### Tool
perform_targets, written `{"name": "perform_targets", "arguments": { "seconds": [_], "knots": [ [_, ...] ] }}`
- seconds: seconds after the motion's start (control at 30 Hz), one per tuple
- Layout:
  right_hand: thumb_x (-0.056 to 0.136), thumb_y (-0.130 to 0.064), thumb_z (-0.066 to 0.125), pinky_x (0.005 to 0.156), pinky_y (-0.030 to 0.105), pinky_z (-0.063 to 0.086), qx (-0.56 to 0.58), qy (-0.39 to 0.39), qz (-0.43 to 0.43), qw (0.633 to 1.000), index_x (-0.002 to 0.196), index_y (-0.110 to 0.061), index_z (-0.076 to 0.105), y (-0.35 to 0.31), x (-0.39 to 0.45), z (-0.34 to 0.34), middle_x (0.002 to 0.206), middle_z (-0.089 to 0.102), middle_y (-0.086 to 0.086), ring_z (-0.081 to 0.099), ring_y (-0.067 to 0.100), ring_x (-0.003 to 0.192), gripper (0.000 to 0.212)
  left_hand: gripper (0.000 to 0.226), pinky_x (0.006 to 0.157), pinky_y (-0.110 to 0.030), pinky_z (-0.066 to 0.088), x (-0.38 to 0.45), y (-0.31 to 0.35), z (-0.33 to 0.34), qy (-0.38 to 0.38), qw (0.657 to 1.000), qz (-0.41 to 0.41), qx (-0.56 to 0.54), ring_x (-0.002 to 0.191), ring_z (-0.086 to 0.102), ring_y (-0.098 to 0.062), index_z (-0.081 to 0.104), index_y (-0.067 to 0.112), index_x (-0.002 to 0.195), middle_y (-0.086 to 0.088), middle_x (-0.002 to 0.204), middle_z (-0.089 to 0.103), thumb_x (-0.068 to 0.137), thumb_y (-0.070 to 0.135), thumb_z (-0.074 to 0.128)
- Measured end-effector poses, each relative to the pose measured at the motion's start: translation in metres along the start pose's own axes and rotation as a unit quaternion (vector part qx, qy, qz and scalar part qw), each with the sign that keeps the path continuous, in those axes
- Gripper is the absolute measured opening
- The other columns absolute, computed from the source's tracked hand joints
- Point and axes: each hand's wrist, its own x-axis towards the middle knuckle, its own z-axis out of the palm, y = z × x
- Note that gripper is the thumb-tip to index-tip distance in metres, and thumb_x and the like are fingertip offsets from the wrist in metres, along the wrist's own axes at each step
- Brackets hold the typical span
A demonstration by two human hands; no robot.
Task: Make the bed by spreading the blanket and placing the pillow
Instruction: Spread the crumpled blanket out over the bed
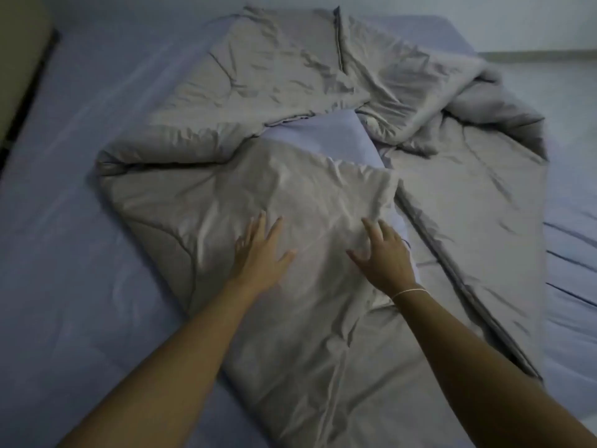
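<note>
- Head view: grey blanket (290, 176) lies bunched and folded over itself across the middle of the bed (64, 221), lilac sheet showing through a gap.
- Left hand (258, 253) rests flat, fingers straight; right hand (384, 253) spread with fingertips bent onto the cloth, nothing clamped.
- Judged soft, padded, fairly light (limp, will drag); best taken at the folded edge or corners.
- No pillow plainly identifiable.

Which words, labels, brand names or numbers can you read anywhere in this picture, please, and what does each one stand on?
None: no text, label, brand or number can be read in the head view.
The grey blanket is plain fabric with no tag showing.
The lilac sheet is plain too.
The thin band on the right wrist carries no marking that can be made out.
</note>
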Motion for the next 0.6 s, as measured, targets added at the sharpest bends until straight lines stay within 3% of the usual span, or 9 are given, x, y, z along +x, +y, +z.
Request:
{"name": "perform_targets", "arguments": {
  "seconds": [0.17,0.33,0.5,0.6],
  "knots": [
    [0.078,-0.079,0.037,0.111,0.067,0.010,-0.028,0.032,0.000,0.999,0.148,-0.042,0.001,0.017,0.054,0.055,0.161,-0.001,0.007,-0.001,0.034,0.147,0.087,0.087,0.114,-0.058,0.010,0.060,0.003,0.051,0.038,0.996,-0.068,-0.036,0.147,-0.006,-0.032,0.004,0.042,0.148,-0.007,0.160,-0.011,0.079,0.070,0.049],
    [0.084,-0.077,0.021,0.116,0.059,-0.001,-0.113,0.116,-0.014,0.987,0.150,-0.037,0.008,0.030,0.065,0.127,0.161,0.006,0.012,0.000,0.035,0.148,0.079,0.076,0.119,-0.051,0.009,0.076,-0.026,0.112,0.081,0.995,-0.052,-0.040,0.147,-0.002,-0.033,0.007,0.042,0.148,-0.018,0.159,-0.010,0.087,0.058,0.049],
    [0.097,-0.049,0.038,0.114,0.051,0.023,-0.072,0.169,-0.128,0.975,0.134,-0.017,0.050,0.010,0.078,0.134,0.138,0.050,0.017,0.039,0.038,0.133,0.050,0.056,0.119,-0.034,0.019,0.076,-0.029,0.118,0.148,0.983,0.000,-0.110,0.146,0.016,-0.032,0.029,0.015,0.147,-0.020,0.157,0.014,0.096,0.023,0.051],
    [0.097,-0.028,0.051,0.094,0.044,0.046,0.046,0.191,-0.176,0.965,0.114,-0.006,0.064,-0.017,0.061,0.127,0.118,0.064,0.017,0.057,0.038,0.109,0.031,0.047,0.114,-0.024,0.025,0.057,-0.034,0.100,0.171,0.977,0.025,-0.129,0.141,0.033,-0.024,0.037,0.009,0.143,-0.014,0.153,0.031,0.097,0.005,0.045]
  ]
}}
